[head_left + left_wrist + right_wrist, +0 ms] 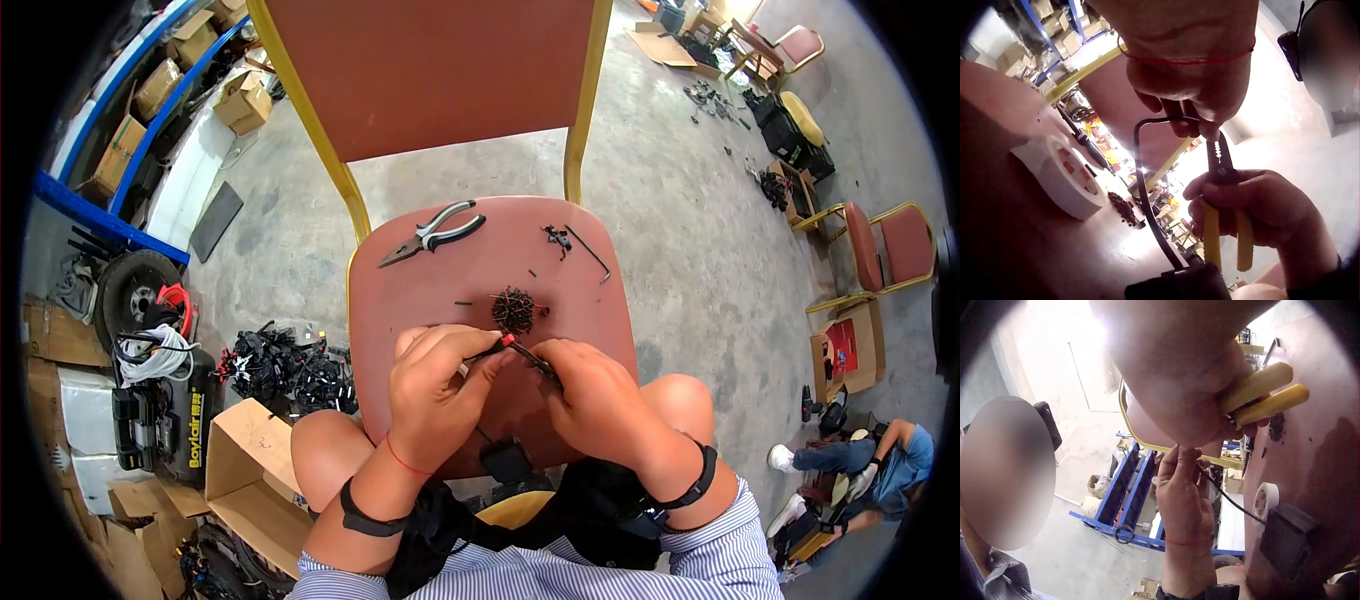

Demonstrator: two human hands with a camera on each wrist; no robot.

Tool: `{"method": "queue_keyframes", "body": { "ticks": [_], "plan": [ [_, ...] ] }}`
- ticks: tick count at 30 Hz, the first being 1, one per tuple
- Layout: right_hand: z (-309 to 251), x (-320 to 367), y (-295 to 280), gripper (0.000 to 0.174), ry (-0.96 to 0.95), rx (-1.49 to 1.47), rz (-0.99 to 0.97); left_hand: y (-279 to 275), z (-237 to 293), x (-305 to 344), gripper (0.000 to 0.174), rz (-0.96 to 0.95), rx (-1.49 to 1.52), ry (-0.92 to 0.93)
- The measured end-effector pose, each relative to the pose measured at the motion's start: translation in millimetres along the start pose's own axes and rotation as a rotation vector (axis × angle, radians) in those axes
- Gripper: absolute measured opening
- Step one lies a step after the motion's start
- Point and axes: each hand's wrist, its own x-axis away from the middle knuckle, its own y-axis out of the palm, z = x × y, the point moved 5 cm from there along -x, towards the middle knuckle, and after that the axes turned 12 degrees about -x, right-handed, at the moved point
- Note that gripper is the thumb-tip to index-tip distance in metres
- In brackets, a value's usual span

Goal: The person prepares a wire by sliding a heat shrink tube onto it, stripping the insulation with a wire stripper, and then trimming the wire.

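My left hand [440,385] pinches the end of a thin black cable [1141,165] between fingertips and thumb. The cable bends down to a black box [505,461] near the front of the chair seat [400,300]. Curled round yellow-handled wire strippers [1212,234], my right hand [600,400] holds their toothed dark jaws up at the left fingertips. Both hands meet over the seat, where a small red piece [508,340] shows between them. Fingers hide the cable's tip. Just beyond lies a pile of small dark pieces [513,312].
Grey-handled long-nose pliers [435,236] and a hex key [588,252] lie farther back on the seat. A white tape roll [1072,178] is beside the box. An opened carton [255,470] stands at left; another person [880,465] sits at far right.
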Motion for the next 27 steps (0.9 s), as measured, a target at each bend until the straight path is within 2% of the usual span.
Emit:
{"method": "queue_keyframes", "body": {
  "ticks": [10, 16, 19, 23, 26, 27],
  "plan": [
    [2.5, 1.9, 3.2, 0.020, 0.023, 0.060, -0.052, 1.1, -4.4, -0.4, 0.024, 0.002, 0.052, 0.044],
    [2.1, 4.5, 3.2, 0.025, 0.053, 0.050, -0.029, 2.0, -4.8, 0.0, 0.022, -0.003, 0.045, 0.041],
    [-2.6, 5.0, 3.4, 0.032, -0.049, 0.113, -0.009, 0.5, -5.8, 1.7, 0.018, -0.016, 0.047, 0.013],
    [-5.4, 5.6, 3.9, 0.031, -0.038, 0.146, 0.026, -1.5, -4.9, 1.8, 0.014, -0.015, 0.076, 0.011],
    [-6.7, 6.9, 3.7, 0.029, -0.048, 0.155, 0.083, 1.8, -11.1, 8.0, 0.011, -0.060, 0.178, -0.073],
    [-8.4, 7.3, 3.6, 0.029, -0.049, 0.144, 0.101, 5.4, -16.0, 11.2, 0.011, -0.085, 0.265, -0.175]
  ]
}}
